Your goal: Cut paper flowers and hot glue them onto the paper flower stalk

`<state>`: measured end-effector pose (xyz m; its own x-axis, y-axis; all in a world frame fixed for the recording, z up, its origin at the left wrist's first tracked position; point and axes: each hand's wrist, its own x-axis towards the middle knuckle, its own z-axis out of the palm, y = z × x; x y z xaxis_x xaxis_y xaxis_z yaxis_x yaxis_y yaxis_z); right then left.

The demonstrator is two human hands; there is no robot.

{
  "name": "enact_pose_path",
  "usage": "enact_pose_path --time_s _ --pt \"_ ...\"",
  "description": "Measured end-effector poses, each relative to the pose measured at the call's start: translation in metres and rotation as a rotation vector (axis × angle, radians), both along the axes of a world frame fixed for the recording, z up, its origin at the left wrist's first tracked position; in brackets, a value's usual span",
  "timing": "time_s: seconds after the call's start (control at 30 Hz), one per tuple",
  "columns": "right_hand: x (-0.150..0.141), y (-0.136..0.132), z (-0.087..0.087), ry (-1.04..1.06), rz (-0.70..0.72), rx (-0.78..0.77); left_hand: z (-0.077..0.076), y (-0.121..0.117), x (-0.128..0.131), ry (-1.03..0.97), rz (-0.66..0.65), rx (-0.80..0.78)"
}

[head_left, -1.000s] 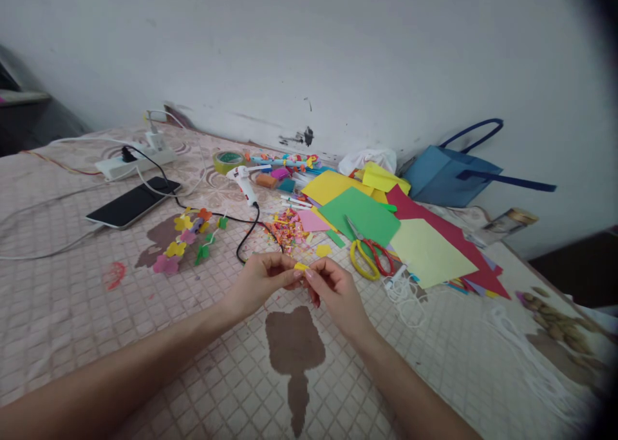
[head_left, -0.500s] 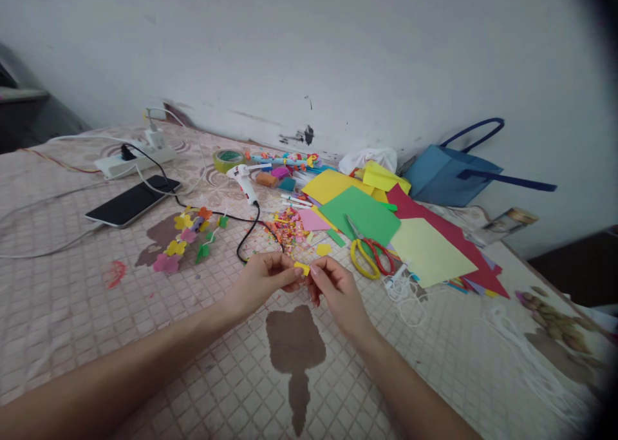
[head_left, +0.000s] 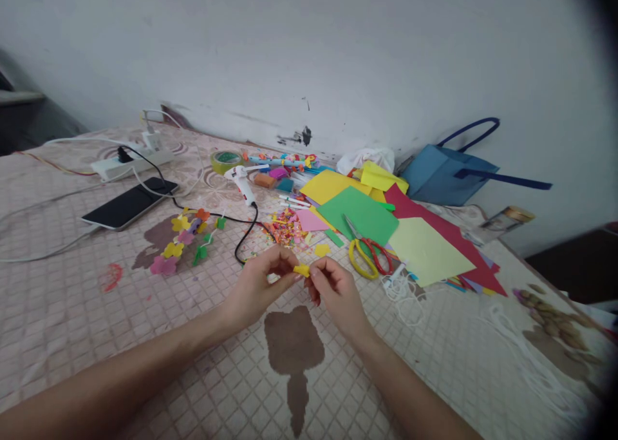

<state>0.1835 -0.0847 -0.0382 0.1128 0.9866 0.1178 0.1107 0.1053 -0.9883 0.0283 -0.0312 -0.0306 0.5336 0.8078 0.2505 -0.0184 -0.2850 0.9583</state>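
Observation:
A small yellow piece of paper or foam, looking bent or folded, is pinched between both hands above the table. My left hand grips its left end between thumb and forefinger. At its right end, the thumb and fingers of my right hand close on it. Just beyond the hands lies a yellow cut-out. Scissors with one yellow and one red handle rest to the right. Colourful paper flowers on white string lie to the left.
A white glue gun with a black cord lies behind the hands, near paper scraps. Coloured sheets spread to the right, before a blue bag. A tablet and a power strip are at left.
The yellow piece looks more bent or tilted between my fingers. My left fingers have shifted slightly on it; the right hand has barely moved.

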Motion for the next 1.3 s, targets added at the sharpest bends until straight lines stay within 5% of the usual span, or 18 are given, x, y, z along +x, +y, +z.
enact_pose_path --time_s 0.4,0.73,1.3 --pt "-0.0011 -0.0049 0.0013 -0.222 -0.04 0.062 0.0007 0.004 0.0021 -0.106 -0.085 -0.356" --pt "-0.0023 -0.002 0.0014 0.036 0.046 -0.032 0.0014 0.0038 0.0032 -0.136 -0.057 -0.41" --pt "-0.0005 0.0022 0.0013 0.149 0.034 -0.069 -0.0042 0.0045 0.0085 -0.214 -0.03 -0.574"
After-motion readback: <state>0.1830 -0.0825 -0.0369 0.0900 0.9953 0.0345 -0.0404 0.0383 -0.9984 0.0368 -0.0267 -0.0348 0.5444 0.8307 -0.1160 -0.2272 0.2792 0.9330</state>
